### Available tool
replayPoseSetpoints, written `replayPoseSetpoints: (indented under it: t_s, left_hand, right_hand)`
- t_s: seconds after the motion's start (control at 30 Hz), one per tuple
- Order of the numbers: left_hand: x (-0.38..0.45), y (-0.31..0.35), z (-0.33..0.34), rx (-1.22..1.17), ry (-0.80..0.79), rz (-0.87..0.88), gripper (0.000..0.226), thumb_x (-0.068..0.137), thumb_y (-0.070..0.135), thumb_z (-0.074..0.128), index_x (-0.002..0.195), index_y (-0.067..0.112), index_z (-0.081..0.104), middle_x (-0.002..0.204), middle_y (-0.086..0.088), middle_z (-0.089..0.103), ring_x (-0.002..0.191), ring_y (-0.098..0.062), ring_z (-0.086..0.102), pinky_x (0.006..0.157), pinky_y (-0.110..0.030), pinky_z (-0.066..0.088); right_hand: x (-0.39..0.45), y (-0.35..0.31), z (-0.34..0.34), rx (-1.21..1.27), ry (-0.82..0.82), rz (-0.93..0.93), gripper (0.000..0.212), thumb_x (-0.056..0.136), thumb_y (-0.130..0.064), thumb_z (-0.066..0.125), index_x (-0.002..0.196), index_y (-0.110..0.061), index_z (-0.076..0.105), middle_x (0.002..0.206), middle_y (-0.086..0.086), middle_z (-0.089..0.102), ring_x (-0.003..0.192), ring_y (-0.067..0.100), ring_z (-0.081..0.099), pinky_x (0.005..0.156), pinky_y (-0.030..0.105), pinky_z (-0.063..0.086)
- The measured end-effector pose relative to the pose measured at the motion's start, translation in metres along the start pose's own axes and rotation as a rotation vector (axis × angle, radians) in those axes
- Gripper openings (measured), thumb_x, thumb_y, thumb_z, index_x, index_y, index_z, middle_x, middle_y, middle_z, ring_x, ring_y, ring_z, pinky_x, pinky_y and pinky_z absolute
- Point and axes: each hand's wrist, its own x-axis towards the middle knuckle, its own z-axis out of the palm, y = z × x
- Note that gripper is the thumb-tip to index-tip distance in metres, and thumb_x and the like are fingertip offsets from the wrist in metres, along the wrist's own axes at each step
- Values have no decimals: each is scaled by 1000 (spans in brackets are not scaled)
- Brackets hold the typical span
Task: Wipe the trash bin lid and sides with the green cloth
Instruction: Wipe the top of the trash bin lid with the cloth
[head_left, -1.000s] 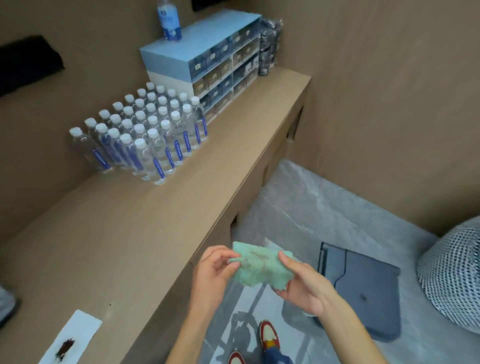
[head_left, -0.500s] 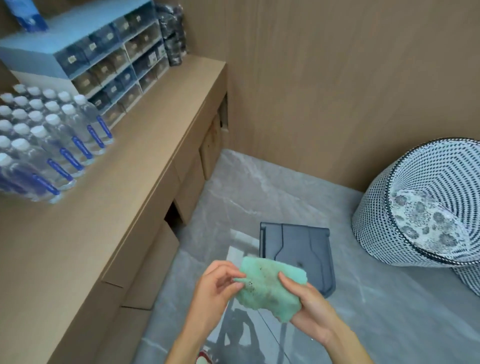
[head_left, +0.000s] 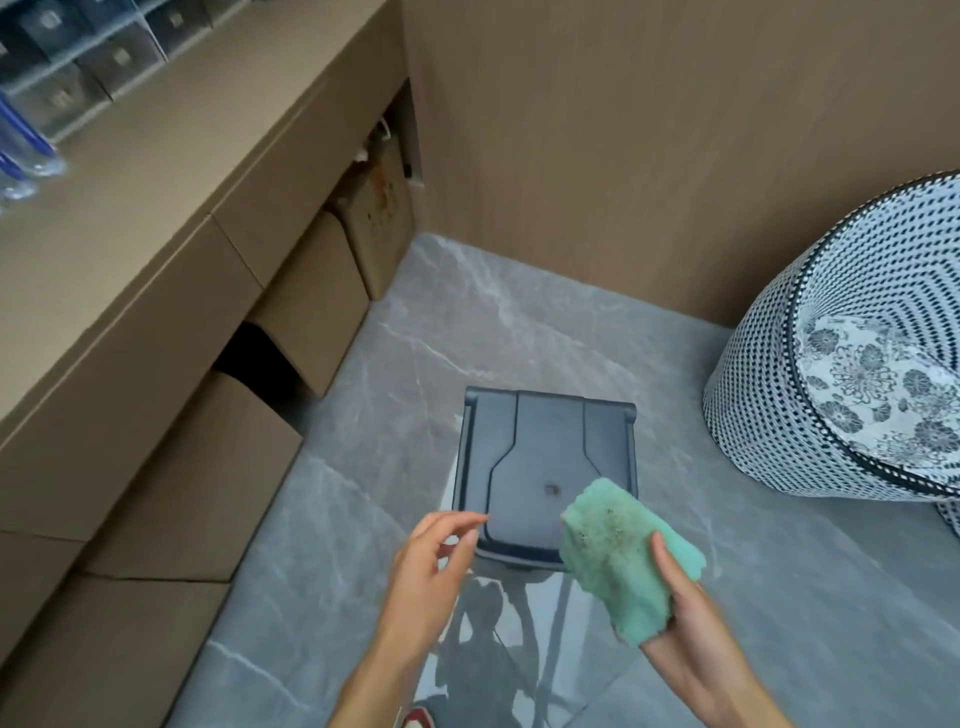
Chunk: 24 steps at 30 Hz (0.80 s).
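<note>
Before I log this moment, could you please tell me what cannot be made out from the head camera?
- Trash bin sides: the head view looks straight down, so only the lid shows.
- Lid's near right corner: covered by the green cloth in the right hand.
- Dark spot on the lid: too small to identify.
- Bottles and drawer unit: cut off by the frame's left and top edges, blurred.
- Patterned basket: cut by the right edge.

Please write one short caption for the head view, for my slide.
Right hand holds green cloth above dark trash bin lid; left hand empty.
</note>
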Motion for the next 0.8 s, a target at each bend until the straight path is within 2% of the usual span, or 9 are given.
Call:
replayPoseSetpoints:
  t_s: [0.1,0.23,0.33,0.4,0.47,0.5,0.6,0.73,0.8]
  left_hand:
    - [30,-45,16,73,14,-29,22,99,24,56,110,36,69,117,20,63,103,5,61,84,-6,44]
    - [79,-112,36,131,31,-36,24,100,29,53,115,46,59,124,17,57,109,-2,60,93,-19,43]
    - [120,-163,51,116,80,-61,33,100,28,52,133,31,54,135,3,53,116,-10,55,100,-25,40]
    - [143,-191,57,98,108,-87,41,101,28,50,142,20,49,140,-6,50,118,-14,52,103,-27,39]
    - [163,-213,62,136,134,-87,46,102,31,47,145,16,44,131,-10,55,110,-16,55,99,-30,40]
    - [171,-225,63,177,136,-90,47,102,35,46,144,16,43,119,-8,61,101,-15,57,93,-32,40]
    - [191,-252,65,193,113,-92,44,100,46,43,132,18,53,95,4,67,96,-15,62,82,-33,39]
    - [207,-275,66,56,84,-45,34,97,51,46,100,24,66,94,9,72,94,-7,66,83,-33,48]
    - [215,-285,66,39,76,-1,29,96,51,50,95,26,66,87,4,75,90,-14,69,90,-43,53]
  right_hand:
    - [45,19,-33,-1,92,-72,47,94,-39,56,134,-14,62,128,10,71,123,27,64,85,34,48]
    - [110,42,-71,-19,162,-227,38,99,-38,51,130,-20,64,127,4,73,118,20,68,99,35,55]
    - [156,48,-90,-51,225,-345,39,98,-39,53,132,-21,62,131,1,70,120,16,67,102,33,53]
    - [186,56,-98,-166,271,-417,51,90,-52,59,131,-22,63,130,-2,70,119,15,67,104,34,53]
    - [213,68,-101,-334,306,-472,70,77,-69,65,131,-26,62,131,-6,69,121,14,64,111,39,45]
    - [226,74,-99,-417,308,-488,65,80,-69,63,130,-27,62,131,-8,67,121,14,62,112,37,42]
    - [256,97,-93,-625,344,-515,40,98,-51,50,130,-30,55,128,-8,61,119,16,56,112,37,39]
    - [270,115,-98,-980,327,-679,64,93,-65,41,141,-25,54,136,-10,59,137,13,47,118,34,32]
    - [274,116,-99,-1148,297,-757,58,97,-58,41,147,-28,49,146,-15,50,145,7,37,122,32,25]
